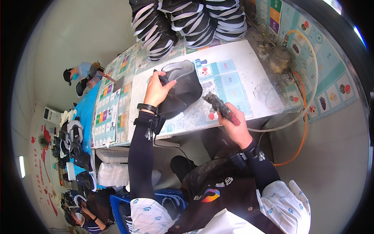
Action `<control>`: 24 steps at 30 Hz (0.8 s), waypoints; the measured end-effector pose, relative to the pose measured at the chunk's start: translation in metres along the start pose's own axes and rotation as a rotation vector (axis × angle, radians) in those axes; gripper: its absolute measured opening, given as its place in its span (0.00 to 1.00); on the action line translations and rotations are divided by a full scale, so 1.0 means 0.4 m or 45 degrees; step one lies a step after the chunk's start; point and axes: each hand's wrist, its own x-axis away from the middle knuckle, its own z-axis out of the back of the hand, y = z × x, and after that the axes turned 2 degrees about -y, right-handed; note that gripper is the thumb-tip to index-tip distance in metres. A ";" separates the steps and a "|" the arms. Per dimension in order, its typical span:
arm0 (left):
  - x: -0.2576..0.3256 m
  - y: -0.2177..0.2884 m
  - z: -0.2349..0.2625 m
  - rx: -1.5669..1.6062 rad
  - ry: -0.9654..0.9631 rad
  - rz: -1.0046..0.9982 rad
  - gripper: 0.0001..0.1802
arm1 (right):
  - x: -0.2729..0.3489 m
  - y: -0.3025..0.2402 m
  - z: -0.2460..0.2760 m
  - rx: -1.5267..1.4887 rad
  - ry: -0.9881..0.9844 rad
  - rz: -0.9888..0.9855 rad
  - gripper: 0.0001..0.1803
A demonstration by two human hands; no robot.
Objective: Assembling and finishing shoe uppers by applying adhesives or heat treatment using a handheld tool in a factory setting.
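My left hand (157, 90) is closed on the upper edge of a black shoe upper (187, 90), thumb on one side and fingers on the other. The upper rests on the white board (257, 78) on the table, its opening with grey-white lining facing away from me. Off to its right, my right hand (237, 126) grips the red handle of a brush (215, 103). The brush's head is dark and crusted, and it is held over the board, apart from the upper.
Tall stacks of black-and-white shoe uppers (191, 23) stand at the back. A grimy pot (278, 58) with a pale hose (314, 70) sits at far right, near an orange cord (304, 117). A blue crate (117, 208) is beside me. Two co-workers are at left.
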 end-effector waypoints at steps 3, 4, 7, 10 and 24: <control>0.003 -0.034 0.010 -0.034 0.059 -0.048 0.32 | 0.010 0.016 -0.011 -0.024 -0.186 0.064 0.07; 0.001 -0.026 0.008 -0.046 0.089 -0.079 0.30 | 0.013 0.020 -0.004 -0.021 -0.183 0.061 0.07; 0.004 0.000 0.004 -0.051 0.048 -0.054 0.30 | 0.018 0.015 0.013 -0.061 -0.003 -0.143 0.08; 0.002 -0.012 0.004 -0.066 0.079 -0.074 0.31 | 0.022 0.014 0.020 0.042 -0.220 -0.021 0.08; 0.004 0.066 0.037 -0.161 -0.085 0.005 0.32 | 0.023 0.020 0.049 0.063 0.096 -0.342 0.10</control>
